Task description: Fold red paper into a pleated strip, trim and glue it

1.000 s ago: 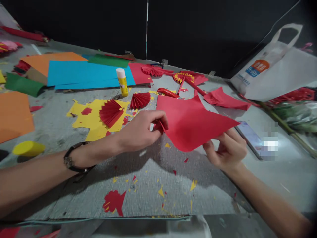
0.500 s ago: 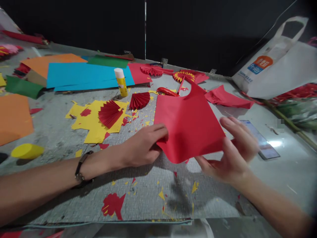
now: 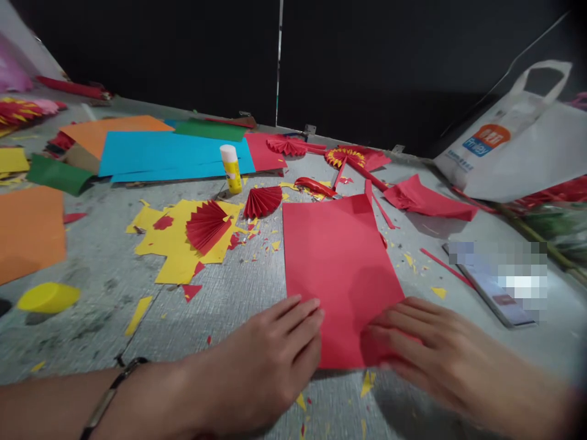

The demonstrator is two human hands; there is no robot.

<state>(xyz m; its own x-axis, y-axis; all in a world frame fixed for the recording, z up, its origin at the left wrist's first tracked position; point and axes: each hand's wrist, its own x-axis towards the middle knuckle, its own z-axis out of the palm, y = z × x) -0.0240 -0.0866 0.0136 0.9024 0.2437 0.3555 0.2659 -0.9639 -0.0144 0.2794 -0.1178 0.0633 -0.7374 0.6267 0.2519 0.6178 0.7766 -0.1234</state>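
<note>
A red sheet of paper [image 3: 337, 256] lies nearly flat on the grey table [image 3: 220, 330], in front of me. At its lower left corner is my left hand [image 3: 287, 348], fingers curled together on the paper's edge. My right hand [image 3: 422, 345] rests over the lower right corner, its fingers close together and slightly blurred; the thumb is hidden. Beyond the sheet lies a red cutter [image 3: 315, 186]. Left of it are a folded red paper fan [image 3: 263, 201] and another fan [image 3: 207, 227] on yellow paper scraps [image 3: 172, 247].
A glue stick [image 3: 231, 170] stands by a blue sheet [image 3: 169, 153]. Orange paper [image 3: 30, 232] and a yellow piece [image 3: 49, 297] lie at left. A phone [image 3: 493, 287] is at right, with a white bag [image 3: 513, 143] behind it. Small scraps dot the table.
The red sheet, lifted and bent before, now lies down closer to me. My right hand has lowered onto it, and my left hand has come nearer. The view has shifted slightly.
</note>
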